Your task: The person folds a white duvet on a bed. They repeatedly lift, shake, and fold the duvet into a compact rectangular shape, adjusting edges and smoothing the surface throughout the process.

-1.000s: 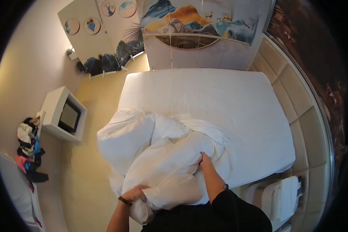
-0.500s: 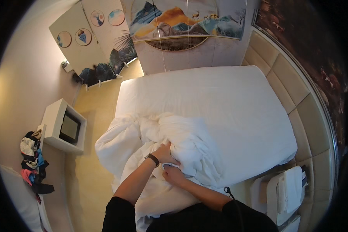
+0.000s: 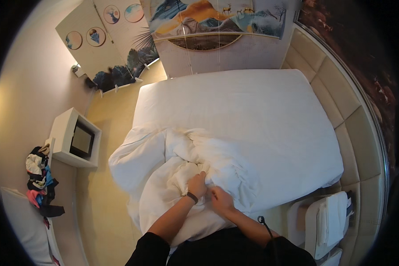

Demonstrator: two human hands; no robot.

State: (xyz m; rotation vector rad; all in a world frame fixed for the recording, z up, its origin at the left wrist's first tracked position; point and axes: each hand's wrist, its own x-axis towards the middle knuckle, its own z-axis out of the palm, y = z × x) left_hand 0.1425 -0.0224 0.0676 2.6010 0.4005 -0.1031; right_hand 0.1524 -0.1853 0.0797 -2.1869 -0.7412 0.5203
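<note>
A bulky white duvet [image 3: 162,188] lies bunched on the near left part of the bed, spilling over its near edge. My left hand [image 3: 197,185], with a dark band on the wrist, is closed on a fold of it near the middle of the heap. Just to the right, my right hand [image 3: 221,201] is also closed, its fingers curled into the same fabric. A small gap separates the two hands. The fingertips are partly hidden by the cloth. Beyond the heap, a smooth white fitted sheet [image 3: 239,102] covers the mattress.
A padded beige headboard [image 3: 330,95] runs along the right. White folded linen [image 3: 334,217] hangs over a chair-like piece at the near right. On the left are a white box-shaped cabinet [image 3: 62,142] and a pile of clothes [image 3: 41,181]. A folding screen [image 3: 104,48] stands far left.
Both hands have shifted right along the duvet, and a little gap has opened between them. The duvet's folds around them have moved. My view has tilted slightly downward.
</note>
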